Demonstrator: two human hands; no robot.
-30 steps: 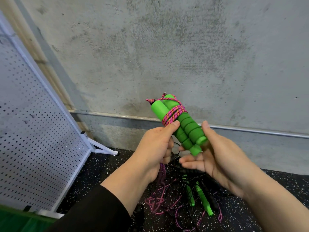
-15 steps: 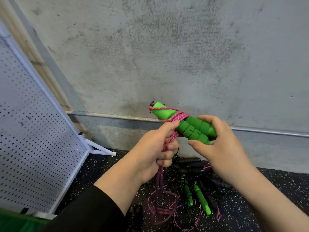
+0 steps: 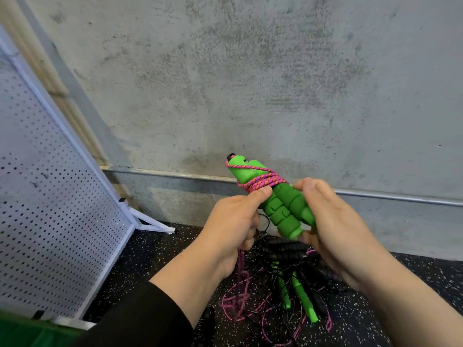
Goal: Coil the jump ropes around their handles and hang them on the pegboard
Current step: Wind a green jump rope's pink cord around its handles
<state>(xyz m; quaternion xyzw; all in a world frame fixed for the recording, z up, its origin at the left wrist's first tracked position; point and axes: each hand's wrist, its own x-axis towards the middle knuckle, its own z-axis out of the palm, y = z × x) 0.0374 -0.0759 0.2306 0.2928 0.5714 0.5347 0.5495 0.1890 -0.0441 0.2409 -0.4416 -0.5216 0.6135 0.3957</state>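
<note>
Two green foam jump-rope handles (image 3: 280, 204) lie side by side, tilted up to the left, in front of the concrete wall. A pink and orange rope (image 3: 260, 182) is wound several turns around their upper part. My right hand (image 3: 333, 226) grips the lower ends of the handles. My left hand (image 3: 233, 221) pinches the rope just below the coil, thumb against the handles, and the loose rope (image 3: 241, 265) hangs from its fist to the floor. The white pegboard (image 3: 50, 209) stands at the left.
A tangle of other jump ropes (image 3: 288, 284) with green and black handles lies on the speckled black floor below my hands. The pegboard's white foot (image 3: 152, 224) juts toward the wall. A metal rail (image 3: 400, 197) runs along the wall base.
The handles have swung from flat back to a steeper tilt in my right hand. My left hand has carried the rope around them again and now pinches it at the coil.
</note>
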